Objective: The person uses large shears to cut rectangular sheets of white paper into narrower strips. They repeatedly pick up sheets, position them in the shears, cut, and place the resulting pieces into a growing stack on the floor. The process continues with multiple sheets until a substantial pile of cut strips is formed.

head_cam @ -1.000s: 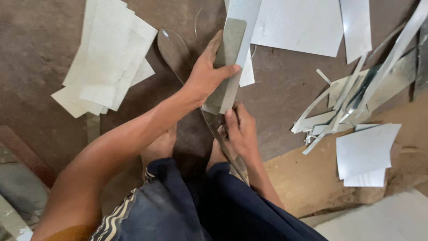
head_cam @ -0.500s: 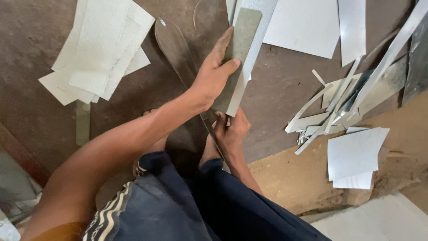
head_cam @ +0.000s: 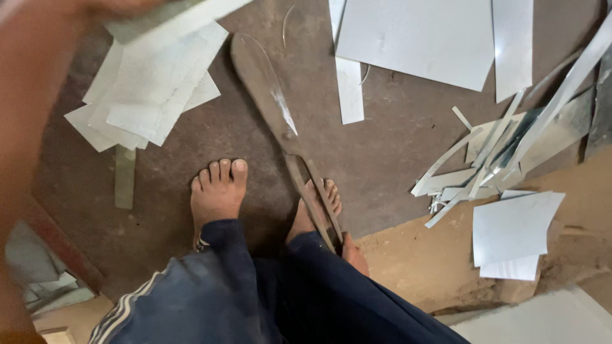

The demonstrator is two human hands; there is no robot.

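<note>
My left hand [head_cam: 121, 5] is a blur at the top left edge, and its arm runs down the left side. It grips a pale sheet-metal strip [head_cam: 185, 16] held over a stack of cut metal pieces [head_cam: 146, 89]. My right hand is out of view. Large metal shears [head_cam: 268, 89] lie on the dark floor with their blades pointing away from me. Their long handles [head_cam: 319, 197] rest across my right foot [head_cam: 331, 197]. My left foot [head_cam: 217, 191] stands bare beside them.
A big metal sheet [head_cam: 414, 38] and a narrow strip [head_cam: 349, 89] lie at the top. Thin offcut strips [head_cam: 491, 159] are piled at the right, with cut sheets [head_cam: 513, 229] below them on the sandy ground. A reddish bar [head_cam: 57, 242] runs along the lower left.
Both hands have left the shears. My left hand has carried the cut strip up and left toward the stack, and my right hand has gone out of view. My feet now show.
</note>
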